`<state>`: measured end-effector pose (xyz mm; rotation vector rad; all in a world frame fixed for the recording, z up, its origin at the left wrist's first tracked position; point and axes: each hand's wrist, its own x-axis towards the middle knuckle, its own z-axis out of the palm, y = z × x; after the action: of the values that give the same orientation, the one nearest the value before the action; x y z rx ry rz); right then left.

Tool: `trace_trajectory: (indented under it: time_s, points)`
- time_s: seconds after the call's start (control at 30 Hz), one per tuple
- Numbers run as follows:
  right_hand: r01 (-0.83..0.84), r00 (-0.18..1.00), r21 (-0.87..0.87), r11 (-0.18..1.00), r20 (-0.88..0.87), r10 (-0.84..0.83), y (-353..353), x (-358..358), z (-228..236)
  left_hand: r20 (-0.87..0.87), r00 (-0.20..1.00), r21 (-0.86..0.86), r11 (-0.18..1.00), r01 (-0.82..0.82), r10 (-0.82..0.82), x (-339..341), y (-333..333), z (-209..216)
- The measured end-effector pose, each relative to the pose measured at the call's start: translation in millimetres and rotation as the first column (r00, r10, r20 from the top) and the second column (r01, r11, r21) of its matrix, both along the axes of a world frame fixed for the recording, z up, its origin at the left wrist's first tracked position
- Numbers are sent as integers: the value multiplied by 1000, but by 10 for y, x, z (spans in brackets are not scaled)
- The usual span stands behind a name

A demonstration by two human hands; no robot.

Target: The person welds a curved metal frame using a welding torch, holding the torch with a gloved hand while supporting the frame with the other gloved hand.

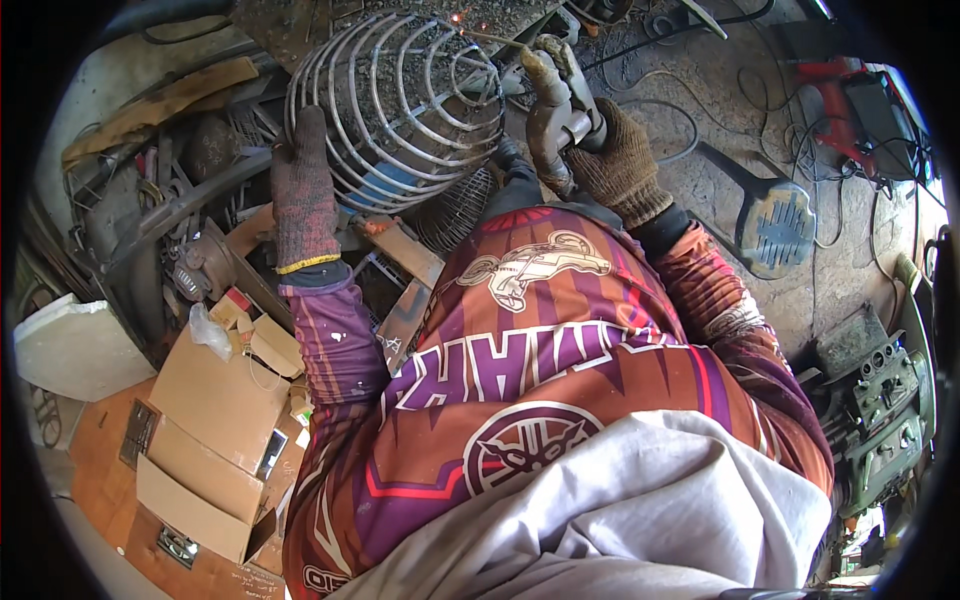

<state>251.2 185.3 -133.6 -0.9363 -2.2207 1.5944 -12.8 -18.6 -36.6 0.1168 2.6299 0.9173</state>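
Observation:
A domed cage of bent metal rods (408, 108) lies tilted at the upper middle. My left hand (305, 185), in a dark reddish knit glove with a yellow cuff edge, is closed on the cage's left side; its fingertips are partly hidden. In a brown knit glove, my right hand (612, 165) grips a worn welding electrode holder (553, 120) to the right of the cage. A thin welding rod (492, 38) runs left from the holder's jaws. Small orange glowing spots show at its far end, by the cage's upper rim.
Below the cage sits a second wire piece (458, 212). Scrap metal and wood (165, 105) crowd the left, above an open cardboard box (205, 400). At right lie a handled slotted plate (777, 228), loose cables, a red machine (838, 118) and a greenish metal machine (880, 410).

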Motion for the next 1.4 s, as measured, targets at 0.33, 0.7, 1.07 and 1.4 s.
trace_trajectory:
  time_s: [0.33, 0.7, 1.07, 1.4]
  points:
    - [-16, 1000, -16, 1000, -16, 15, -29, -32, -14, -35, 999, -6, 1000, -5, 5, 22, 9, 3]
    - [-207, 978, 137, 969, 54, 201, -46, -88, -102, -100, 979, -254, 956, 146, -176, 158, 133, 239]
    - [12, 998, 87, 996, 66, -17, -30, -83, 165, -147, 961, -46, 972, 229, -233, 122, 109, 140]
    - [18, 1000, 15, 1000, -9, -18, -50, -35, -51, -9, 999, -63, 997, 48, -48, -106, -84, -80]
